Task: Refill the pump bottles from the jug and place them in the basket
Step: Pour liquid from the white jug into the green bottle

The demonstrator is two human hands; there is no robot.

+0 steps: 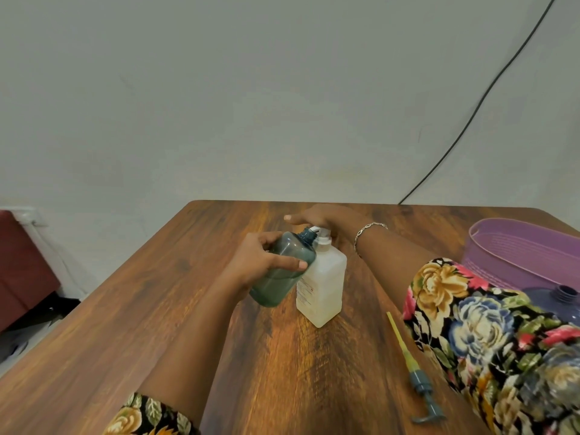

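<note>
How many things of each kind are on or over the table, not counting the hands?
Bottles: 2, the teal bottle and the white bottle
Purple jug: 1
Loose pump: 1
Basket: 1
Total: 5

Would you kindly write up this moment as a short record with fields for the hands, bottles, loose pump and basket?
left hand: grips the teal bottle, tilted, pump off, neck beside the top of the white bottle
right hand: lies over the white bottle's pump head; grip hidden
white bottle: upright on the table
loose pump: lying on the table, near right
basket: purple, far right, no bottle visible inside
purple container: neck open, beside the basket, partly behind the sleeve
</note>
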